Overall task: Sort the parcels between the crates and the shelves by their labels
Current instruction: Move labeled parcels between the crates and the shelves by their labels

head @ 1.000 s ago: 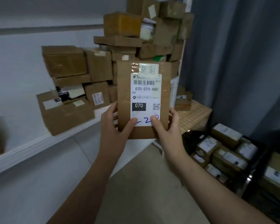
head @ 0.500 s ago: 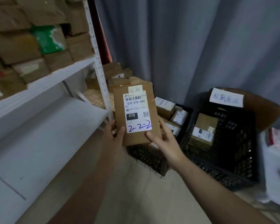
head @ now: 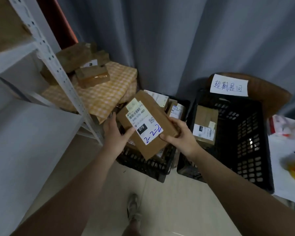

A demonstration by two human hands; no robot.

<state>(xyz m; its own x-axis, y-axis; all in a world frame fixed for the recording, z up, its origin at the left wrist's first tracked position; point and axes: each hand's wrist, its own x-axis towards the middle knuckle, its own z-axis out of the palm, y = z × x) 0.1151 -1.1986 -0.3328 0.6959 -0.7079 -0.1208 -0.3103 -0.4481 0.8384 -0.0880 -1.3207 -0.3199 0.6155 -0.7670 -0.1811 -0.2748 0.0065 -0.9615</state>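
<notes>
Parcel [head: 153, 116]: brown, tilted, white label [head: 144, 126] "070".

The label [head: 144, 126] on parcel [head: 152, 103] reads 070-070-A80, 070, 2-2-2; sign [head: 228, 86] behind crate [head: 245, 150]: 超期退回.

I am looking down into a dim corner where a grey curtain [head: 177, 40] is hanging in long folds, filling the view from 11 to 2 o'clock. A reddish-brown strip [head: 65, 26] is showing beside its left edge at 11 o'clock. White metal shelving [head: 56, 68] is standing at 9 to 10 o'clock, its perforated upright slanting across. A yellow checked cloth [head: 112, 89] is draping over something low just behind that upright. Pale floor tiles [head: 169, 206] are catching soft, flat light at 6 o'clock. A white table [head: 283, 150] is edging in at 3 to 4 o'clock.
</notes>
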